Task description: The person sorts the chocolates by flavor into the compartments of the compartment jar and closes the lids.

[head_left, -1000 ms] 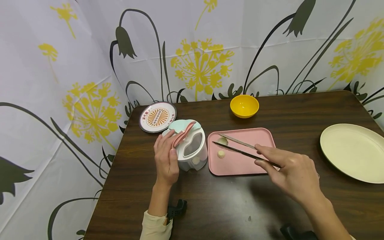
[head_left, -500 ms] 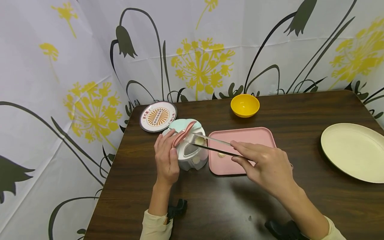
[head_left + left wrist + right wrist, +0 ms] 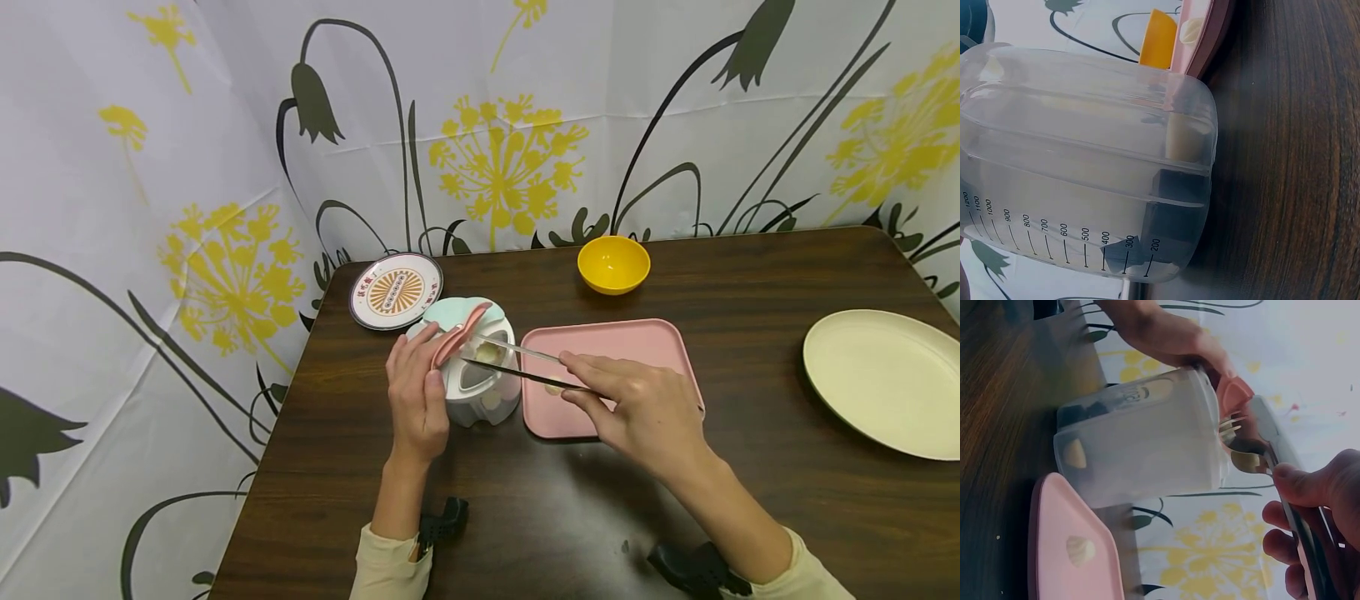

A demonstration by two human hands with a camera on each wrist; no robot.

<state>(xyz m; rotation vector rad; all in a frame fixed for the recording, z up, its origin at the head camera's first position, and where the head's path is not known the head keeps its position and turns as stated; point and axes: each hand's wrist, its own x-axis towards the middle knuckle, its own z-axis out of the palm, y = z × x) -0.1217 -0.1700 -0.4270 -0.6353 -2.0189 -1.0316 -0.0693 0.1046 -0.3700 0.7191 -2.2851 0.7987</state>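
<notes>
My left hand [image 3: 416, 408] holds up the pink flap [image 3: 459, 337] on a clear, divided storage container [image 3: 468, 408] with a white and mint lid. In my right hand [image 3: 648, 408] are metal serving tongs [image 3: 532, 377], tips over the opening under that flap. One tong end has fork tines [image 3: 1230, 428], the other looks like a spoon. A pale rounded piece [image 3: 489, 353] sits between the tips. Through the container wall, another pale piece [image 3: 1074, 454] shows at the bottom, and dark pieces [image 3: 1179, 194] lie in a neighbouring compartment. A pale ridged piece [image 3: 1080, 550] lies on the pink tray [image 3: 645, 342].
Behind the container is a round printed plate [image 3: 396, 292]. A yellow bowl [image 3: 613, 265] stands at the table's back, and a cream oval plate [image 3: 885, 383] lies far right. The tray's left edge is close beside the container. A patterned cloth hangs behind the table.
My right hand has moved left with the tongs, lifting one pale piece from the tray to over the container's opening. My left hand has stayed on the raised flap.
</notes>
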